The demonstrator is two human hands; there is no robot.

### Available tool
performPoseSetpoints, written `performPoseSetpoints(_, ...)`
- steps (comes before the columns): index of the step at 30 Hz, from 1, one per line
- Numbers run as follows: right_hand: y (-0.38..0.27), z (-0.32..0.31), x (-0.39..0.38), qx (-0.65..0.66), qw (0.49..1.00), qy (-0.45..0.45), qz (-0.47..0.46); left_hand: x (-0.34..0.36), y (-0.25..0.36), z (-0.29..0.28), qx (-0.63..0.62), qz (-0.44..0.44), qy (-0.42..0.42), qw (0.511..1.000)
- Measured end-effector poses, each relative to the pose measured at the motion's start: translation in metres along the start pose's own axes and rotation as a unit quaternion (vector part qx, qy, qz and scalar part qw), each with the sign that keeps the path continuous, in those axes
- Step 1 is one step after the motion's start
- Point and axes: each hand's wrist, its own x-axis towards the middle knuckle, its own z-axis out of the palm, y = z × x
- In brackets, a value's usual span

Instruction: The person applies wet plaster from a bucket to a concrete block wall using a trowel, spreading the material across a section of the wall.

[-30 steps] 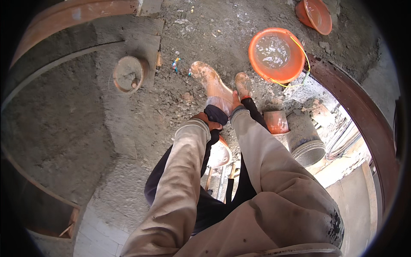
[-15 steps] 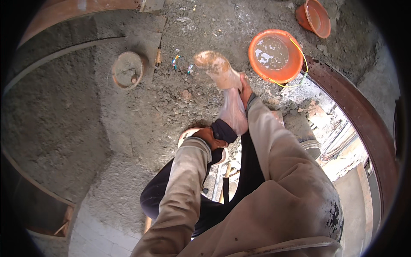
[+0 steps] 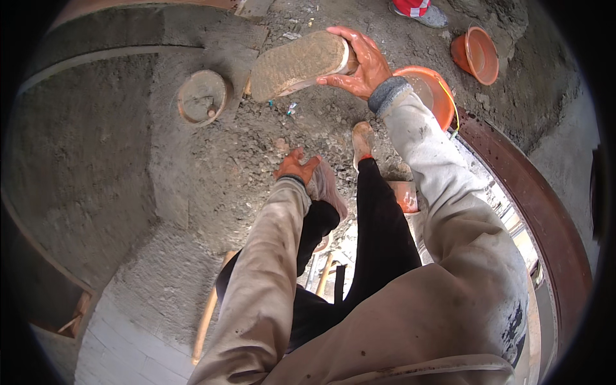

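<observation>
High in the head view, my right hand grips a mud-caked shoe by its heel end. The shoe's dirty sole faces me, and its toe points left. Below it, my left hand has its fingers spread beside the top of my raised foot; whether they touch it is unclear. That foot has a thin, pale, filmy covering and no shoe. My other foot wears a muddy, light-coloured shoe and stands on the rubble.
An orange bucket of murky water stands behind my right wrist, partly hidden. Another orange bucket lies tilted farther back. At left is a cement-smeared bucket. A brown steel beam runs along the right. Another person's shoe shows at the top.
The shoe has come off my raised foot and moved up and away in my right hand. My left hand has shifted from the trouser cuff to the foot. Another person's foot has appeared.
</observation>
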Motion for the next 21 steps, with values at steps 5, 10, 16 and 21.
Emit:
performPoseSetpoints(5, -0.021, 0.0, -0.013, 0.129, 0.988, 0.033, 0.079, 0.005, 0.029, -0.019, -0.09, 0.084, 0.042, 0.992)
performPoseSetpoints(10, -0.031, 0.027, -0.032, 0.491, 0.788, 0.023, 0.371, -0.007, 0.064, -0.064, -0.331, 0.314, 0.092, 0.885)
performPoseSetpoints(16, -0.044, 0.029, -0.028, 0.494, 0.777, -0.049, 0.388, -0.023, 0.082, -0.112, -0.124, 0.443, 0.243, 0.854)
performPoseSetpoints(21, 0.015, -0.004, -0.02, 0.453, 0.761, -0.218, 0.41, -0.035, 0.076, -0.139, -0.309, 0.237, 0.164, 0.906)
